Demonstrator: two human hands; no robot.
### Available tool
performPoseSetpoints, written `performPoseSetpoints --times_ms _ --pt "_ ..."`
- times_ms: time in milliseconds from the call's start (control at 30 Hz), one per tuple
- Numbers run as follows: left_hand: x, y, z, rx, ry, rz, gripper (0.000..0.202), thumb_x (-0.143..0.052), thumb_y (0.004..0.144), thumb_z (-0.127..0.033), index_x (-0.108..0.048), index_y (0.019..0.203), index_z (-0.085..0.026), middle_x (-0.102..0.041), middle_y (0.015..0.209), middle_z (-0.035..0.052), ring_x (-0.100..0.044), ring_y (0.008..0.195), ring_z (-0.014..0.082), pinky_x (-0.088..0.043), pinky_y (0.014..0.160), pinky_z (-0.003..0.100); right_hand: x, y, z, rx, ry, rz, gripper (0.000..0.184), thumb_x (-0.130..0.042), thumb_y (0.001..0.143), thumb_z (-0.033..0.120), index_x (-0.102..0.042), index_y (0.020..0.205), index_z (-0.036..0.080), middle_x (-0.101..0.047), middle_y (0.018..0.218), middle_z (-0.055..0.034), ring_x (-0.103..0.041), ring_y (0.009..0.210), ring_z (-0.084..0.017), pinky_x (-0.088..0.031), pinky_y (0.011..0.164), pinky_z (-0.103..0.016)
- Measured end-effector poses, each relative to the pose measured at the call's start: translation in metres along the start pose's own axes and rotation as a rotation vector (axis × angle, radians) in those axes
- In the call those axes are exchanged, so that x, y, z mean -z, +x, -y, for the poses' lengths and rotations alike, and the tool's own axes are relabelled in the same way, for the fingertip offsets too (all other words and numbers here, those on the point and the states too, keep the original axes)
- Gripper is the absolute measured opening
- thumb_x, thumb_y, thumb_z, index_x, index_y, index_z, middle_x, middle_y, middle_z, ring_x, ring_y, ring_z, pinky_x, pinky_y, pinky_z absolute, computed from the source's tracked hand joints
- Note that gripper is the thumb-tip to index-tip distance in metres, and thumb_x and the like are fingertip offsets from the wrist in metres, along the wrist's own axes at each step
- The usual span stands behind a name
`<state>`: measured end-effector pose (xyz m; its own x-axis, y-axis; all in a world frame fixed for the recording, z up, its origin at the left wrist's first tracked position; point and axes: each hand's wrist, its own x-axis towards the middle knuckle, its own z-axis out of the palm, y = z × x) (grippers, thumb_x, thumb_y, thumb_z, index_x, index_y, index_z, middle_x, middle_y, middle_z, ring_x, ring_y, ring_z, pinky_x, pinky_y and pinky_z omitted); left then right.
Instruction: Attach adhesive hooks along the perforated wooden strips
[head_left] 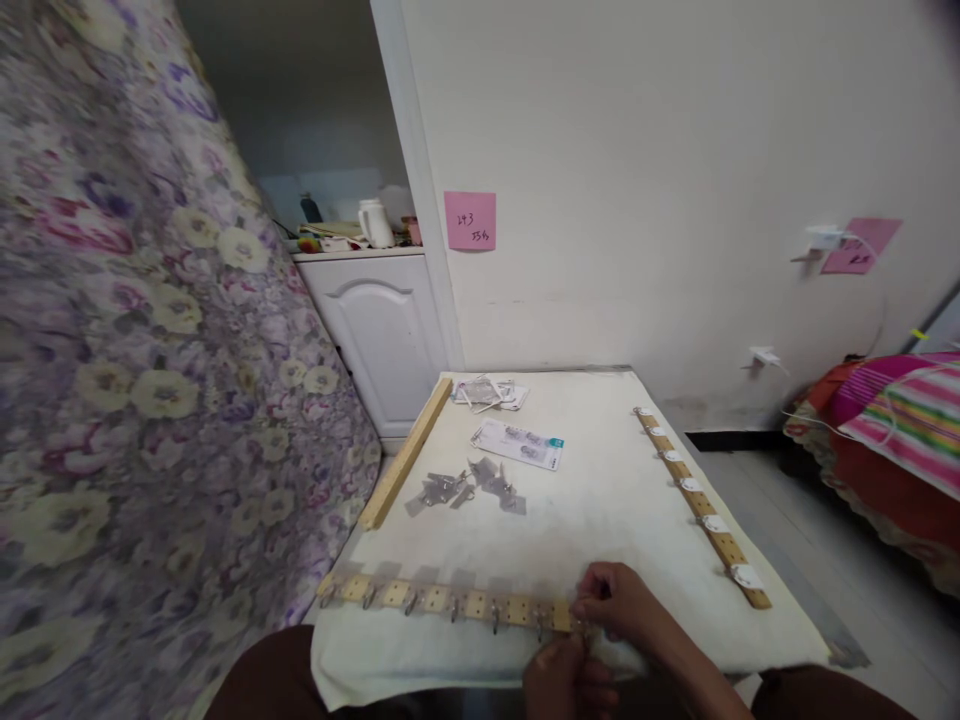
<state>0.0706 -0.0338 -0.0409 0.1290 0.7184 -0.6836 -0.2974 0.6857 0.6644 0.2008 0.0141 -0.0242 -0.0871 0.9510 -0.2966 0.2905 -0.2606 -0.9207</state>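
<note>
A wooden strip with holes and several metal hooks (450,601) lies along the near edge of a white-covered table (600,500). My right hand (619,605) is closed in a pinch at the strip's right end. My left hand (566,680) sits just below it at the table's edge, fingers curled together; what they hold is hidden. A pile of loose metal hooks (469,487) lies at mid-table.
A second wooden strip with white pads (701,505) runs along the right side, a plain wooden bar (405,455) along the left. Packaging cards (517,443) and opened packets (487,392) lie farther back. A floral curtain (150,350) hangs at left, a bed (892,440) at right.
</note>
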Motion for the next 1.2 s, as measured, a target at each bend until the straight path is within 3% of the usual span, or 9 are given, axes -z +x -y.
performPoseSetpoints --times_ms 267,767,933,1067,1200 --pt "-0.004 0.004 0.001 -0.016 0.053 -0.064 0.032 -0.064 0.068 -0.049 -0.054 0.061 -0.020 -0.060 0.050 0.0018 -0.056 0.042 0.0184 -0.036 0.045 0.026 0.000 0.003 -0.004 0.004 0.003 0.010 0.009 -0.063 0.059 0.019 -0.054 0.062 0.017 -0.049 0.051 0.0073 -0.043 0.041 -0.007 -0.034 0.036 -0.018" --pt "-0.002 0.009 0.003 -0.009 0.023 -0.021 0.027 -0.059 0.072 -0.042 -0.051 0.058 -0.021 -0.060 0.044 -0.0015 -0.056 0.037 0.0141 -0.036 0.037 0.023 0.000 0.011 -0.010 0.015 -0.001 0.075 0.011 -0.061 0.061 0.017 -0.053 0.067 0.018 -0.048 0.050 0.0091 -0.041 0.036 -0.006 -0.031 0.032 -0.018" --pt "0.001 0.008 0.002 -0.004 0.005 0.027 0.026 -0.062 0.070 -0.043 -0.053 0.063 -0.020 -0.061 0.045 -0.0013 -0.056 0.036 0.0132 -0.036 0.037 0.023 0.000 0.005 -0.006 0.039 0.011 0.041 0.013 -0.062 0.061 0.019 -0.053 0.069 0.018 -0.047 0.050 0.0092 -0.041 0.037 -0.006 -0.031 0.035 -0.018" --pt "0.004 0.002 -0.003 0.019 0.002 0.074 0.030 -0.066 0.065 -0.047 -0.053 0.065 -0.020 -0.062 0.046 -0.0009 -0.056 0.038 0.0127 -0.038 0.040 0.023 0.000 -0.004 -0.004 0.102 0.053 0.029 0.015 -0.058 0.068 0.030 -0.054 0.073 0.017 -0.046 0.054 0.0080 -0.042 0.040 -0.007 -0.031 0.039 -0.019" --pt "0.009 -0.002 -0.010 0.038 0.064 0.125 0.029 -0.067 0.064 -0.044 -0.054 0.067 -0.018 -0.064 0.051 0.0010 -0.058 0.042 0.0132 -0.039 0.043 0.023 0.001 -0.013 -0.012 0.144 0.031 -0.082 0.020 -0.050 0.072 0.035 -0.056 0.082 0.019 -0.050 0.064 0.0051 -0.047 0.047 -0.010 -0.037 0.044 -0.022"
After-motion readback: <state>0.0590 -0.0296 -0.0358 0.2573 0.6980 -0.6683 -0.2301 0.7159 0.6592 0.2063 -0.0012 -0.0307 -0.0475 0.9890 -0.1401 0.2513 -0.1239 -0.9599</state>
